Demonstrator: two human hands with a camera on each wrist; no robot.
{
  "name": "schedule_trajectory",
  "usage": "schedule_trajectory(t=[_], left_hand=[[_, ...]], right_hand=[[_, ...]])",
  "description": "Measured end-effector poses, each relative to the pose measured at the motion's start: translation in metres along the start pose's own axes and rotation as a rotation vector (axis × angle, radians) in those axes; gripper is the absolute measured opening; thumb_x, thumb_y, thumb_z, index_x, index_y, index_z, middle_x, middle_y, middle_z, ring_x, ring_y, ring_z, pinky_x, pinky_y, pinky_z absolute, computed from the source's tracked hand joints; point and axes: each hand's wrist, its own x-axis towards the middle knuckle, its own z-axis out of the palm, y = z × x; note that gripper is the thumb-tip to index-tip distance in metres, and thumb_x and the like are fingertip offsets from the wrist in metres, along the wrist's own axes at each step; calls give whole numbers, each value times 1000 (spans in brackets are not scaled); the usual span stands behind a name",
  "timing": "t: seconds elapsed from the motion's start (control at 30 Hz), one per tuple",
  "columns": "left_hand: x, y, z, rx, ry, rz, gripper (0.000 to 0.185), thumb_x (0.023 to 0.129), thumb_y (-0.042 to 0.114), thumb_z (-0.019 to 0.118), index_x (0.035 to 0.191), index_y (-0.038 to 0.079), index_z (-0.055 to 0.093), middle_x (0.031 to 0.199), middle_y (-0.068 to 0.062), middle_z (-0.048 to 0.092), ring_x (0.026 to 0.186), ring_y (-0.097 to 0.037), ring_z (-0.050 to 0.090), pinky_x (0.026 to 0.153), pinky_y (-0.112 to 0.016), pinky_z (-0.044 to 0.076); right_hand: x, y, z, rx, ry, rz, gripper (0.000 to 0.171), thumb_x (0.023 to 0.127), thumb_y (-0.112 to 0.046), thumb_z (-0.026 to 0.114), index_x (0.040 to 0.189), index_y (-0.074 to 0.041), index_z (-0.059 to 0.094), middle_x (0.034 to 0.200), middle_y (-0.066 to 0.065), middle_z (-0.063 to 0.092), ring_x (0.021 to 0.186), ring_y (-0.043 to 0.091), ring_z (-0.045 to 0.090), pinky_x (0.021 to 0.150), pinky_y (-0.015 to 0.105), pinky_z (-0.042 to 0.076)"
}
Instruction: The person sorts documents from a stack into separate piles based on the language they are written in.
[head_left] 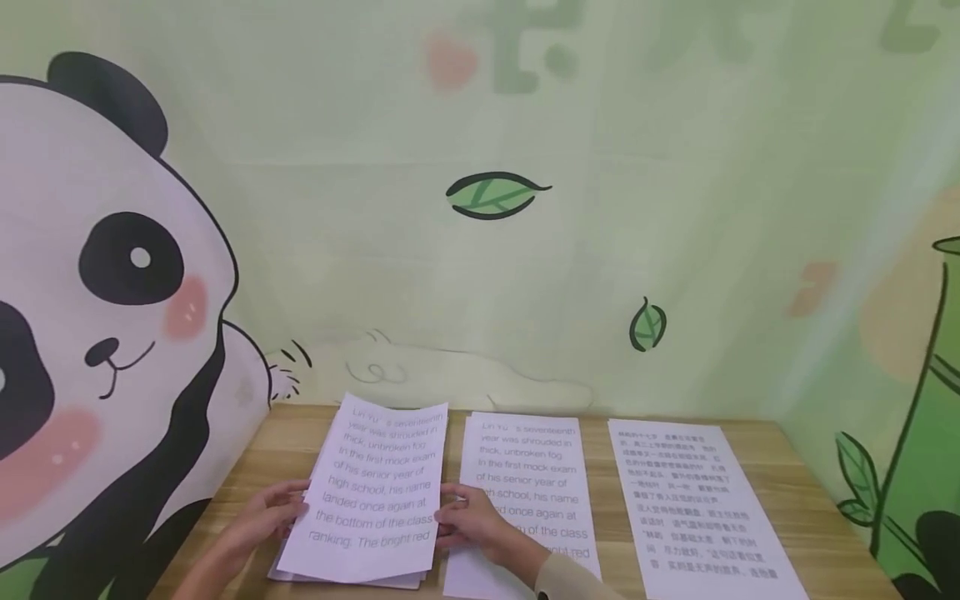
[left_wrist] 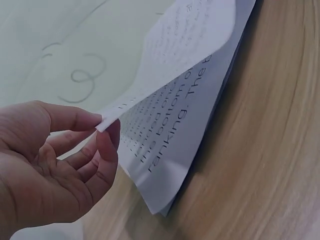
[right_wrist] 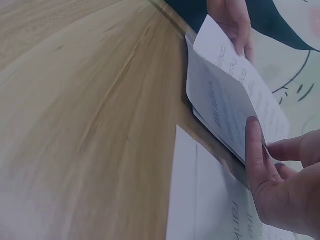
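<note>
A sheet of paper (head_left: 375, 492) printed with large English text is held up above a stack of similar sheets (left_wrist: 170, 165) at the table's left. My left hand (head_left: 272, 517) pinches its left edge between thumb and fingers, as the left wrist view shows closely. On the opposite edge, my right hand (head_left: 476, 521) pinches the same sheet. The sheet bows between the hands, with printed text showing on the stack underneath. Behind the right hand lies a middle stack of paper (head_left: 525, 450) with the same English text, partly covered by that hand.
At the right of the wooden table (head_left: 622, 550) lies a sheet with Chinese text (head_left: 690, 500). Behind the table hangs a green backdrop (head_left: 570, 275) with a painted panda (head_left: 127, 192) and leaves.
</note>
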Motion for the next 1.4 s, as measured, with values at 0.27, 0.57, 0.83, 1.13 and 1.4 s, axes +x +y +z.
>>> schedule_trajectory(t=[0.27, 0.57, 0.83, 1.13, 1.4], left_hand=[[4, -10, 0, 9, 35, -42, 51, 97, 7, 59, 144, -10, 48, 105, -10, 69, 79, -17, 58, 65, -28, 48], [4, -15, -6, 130, 90, -19, 45, 97, 6, 58, 137, -14, 51, 109, -25, 67, 83, -19, 63, 69, -31, 56], [-13, 15, 8, 270, 81, 60, 41, 96, 8, 61, 132, -9, 58, 110, -22, 66, 94, -27, 64, 72, -35, 55], [-12, 31, 46, 146, -168, 116, 42, 97, 13, 62, 133, -8, 57, 101, -13, 67, 81, -19, 62, 63, -29, 49], [-4, 38, 91, 103, -320, 130, 43, 98, 15, 61, 134, -8, 57, 100, -10, 69, 79, -17, 63, 67, -29, 50]], right_hand=[[5, 3, 9, 5, 2, 23, 56, 95, 2, 60, 147, 9, 43, 97, 17, 74, 74, 14, 71, 77, 40, 64], [-1, -4, -6, -32, -136, 49, 61, 97, -2, 60, 151, 11, 36, 106, 27, 74, 87, 27, 77, 82, 42, 64], [-15, -13, -43, -93, -139, 37, 52, 99, -7, 59, 144, 13, 44, 120, 29, 69, 101, 34, 75, 85, 40, 63], [-41, -14, -99, -140, -55, 38, 50, 99, -10, 60, 141, 14, 47, 118, 26, 71, 94, 24, 76, 84, 39, 63], [-61, -12, -141, -173, 16, 66, 50, 101, -13, 57, 143, 13, 45, 118, 21, 70, 90, 18, 73, 82, 34, 63]])
